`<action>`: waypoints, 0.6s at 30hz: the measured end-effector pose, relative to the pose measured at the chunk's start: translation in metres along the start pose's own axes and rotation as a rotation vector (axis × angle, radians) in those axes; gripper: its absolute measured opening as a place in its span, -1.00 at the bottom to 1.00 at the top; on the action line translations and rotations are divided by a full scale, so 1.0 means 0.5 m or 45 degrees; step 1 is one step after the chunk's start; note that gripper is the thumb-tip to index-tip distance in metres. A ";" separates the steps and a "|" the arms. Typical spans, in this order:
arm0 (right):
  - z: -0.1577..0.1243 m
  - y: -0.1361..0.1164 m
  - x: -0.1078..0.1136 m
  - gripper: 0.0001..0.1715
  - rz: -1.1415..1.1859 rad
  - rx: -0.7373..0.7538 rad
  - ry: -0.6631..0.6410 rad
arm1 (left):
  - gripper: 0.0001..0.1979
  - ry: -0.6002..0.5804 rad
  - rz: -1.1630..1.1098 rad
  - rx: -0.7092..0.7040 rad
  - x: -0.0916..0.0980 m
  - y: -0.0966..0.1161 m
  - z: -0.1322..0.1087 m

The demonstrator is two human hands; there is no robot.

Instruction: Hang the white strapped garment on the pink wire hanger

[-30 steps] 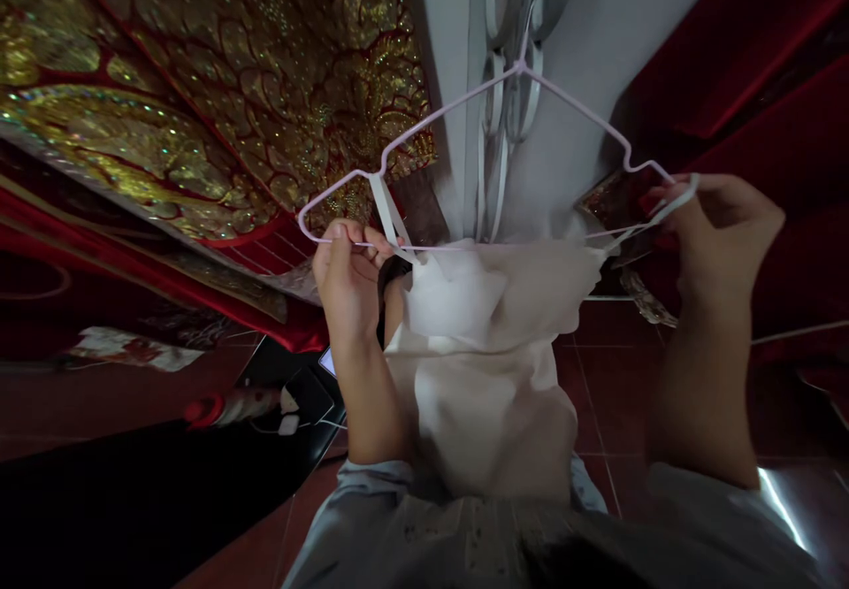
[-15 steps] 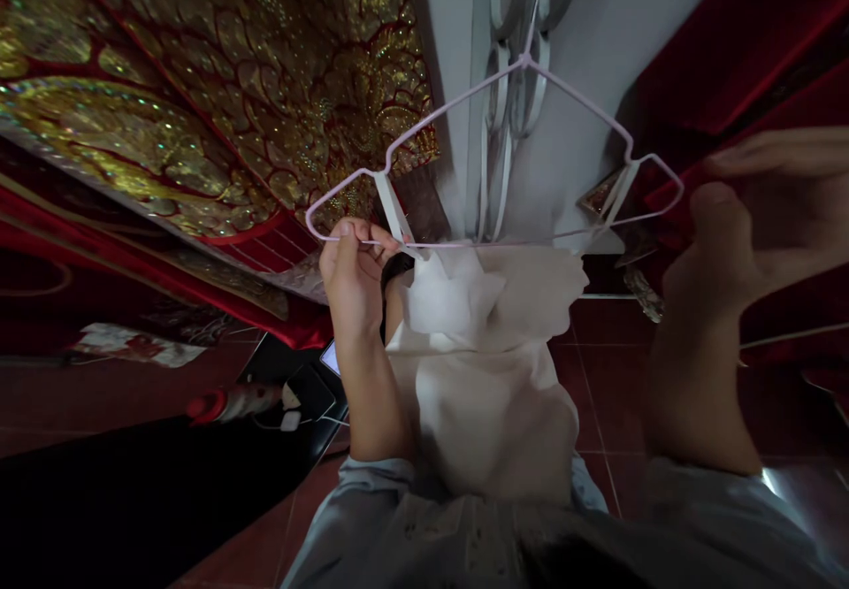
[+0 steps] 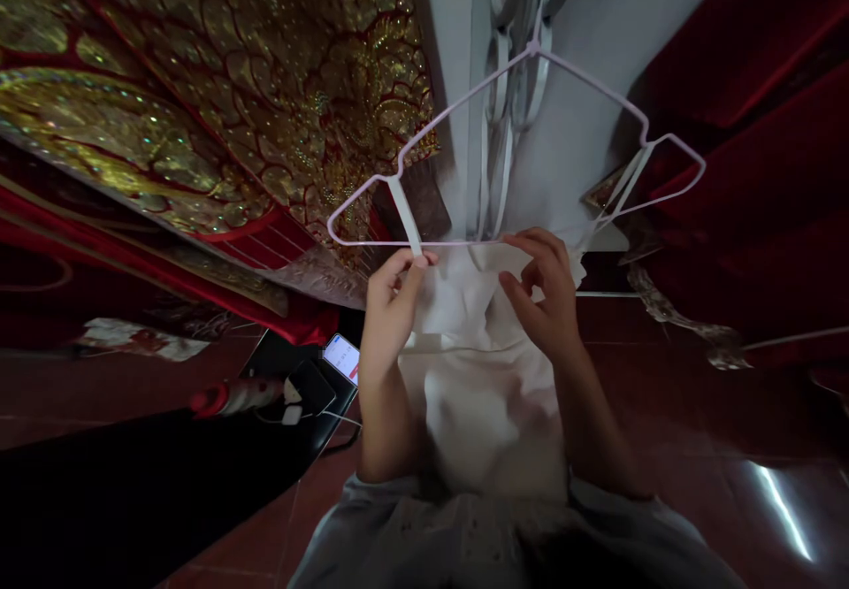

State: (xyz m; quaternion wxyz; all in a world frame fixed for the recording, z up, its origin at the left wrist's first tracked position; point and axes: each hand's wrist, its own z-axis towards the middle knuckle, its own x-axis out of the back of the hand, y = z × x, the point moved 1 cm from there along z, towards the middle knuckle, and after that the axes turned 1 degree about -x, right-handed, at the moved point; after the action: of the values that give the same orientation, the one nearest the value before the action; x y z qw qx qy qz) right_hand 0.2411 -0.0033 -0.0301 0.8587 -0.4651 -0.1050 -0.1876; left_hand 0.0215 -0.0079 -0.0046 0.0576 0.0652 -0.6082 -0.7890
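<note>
A pale pink clothes hanger (image 3: pixel 465 98) hangs before me, with a white garment (image 3: pixel 491 394) below it. The garment's left strap (image 3: pixel 406 216) and right strap (image 3: pixel 623 184) loop over the hanger's two notches. At the lower end of the left strap, my left hand (image 3: pixel 391 319) is closed in a pinch. My right hand (image 3: pixel 547 297) is in front of the garment's top, just under the hanger's bottom bar. Its thumb and fingers are curved and apart, with nothing visible between them. Whether its fingertips touch the cloth, I cannot tell.
Gold sequined red fabric (image 3: pixel 318 85) fills the left side, and red cloth (image 3: pixel 749 182) hangs at the right. A lit phone (image 3: pixel 343 357), a dark device with a cable (image 3: pixel 311 390) and a red-capped bottle (image 3: pixel 229 397) lie on a black surface at lower left.
My right hand has come in from the far right to the garment's top. My left hand has shifted from the hanger's bar to the lower end of the left strap. The hanger has moved slightly right.
</note>
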 end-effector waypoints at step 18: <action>0.016 -0.015 -0.004 -0.54 0.068 0.041 -0.075 | -0.59 0.264 -0.419 -0.103 0.004 0.004 0.045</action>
State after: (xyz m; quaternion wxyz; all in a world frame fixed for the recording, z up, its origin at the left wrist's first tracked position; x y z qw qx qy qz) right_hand 0.2360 0.0003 -0.0206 0.8674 -0.4591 -0.1209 -0.1490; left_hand 0.0156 0.0125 0.0030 -0.0073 0.2421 -0.5478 -0.8007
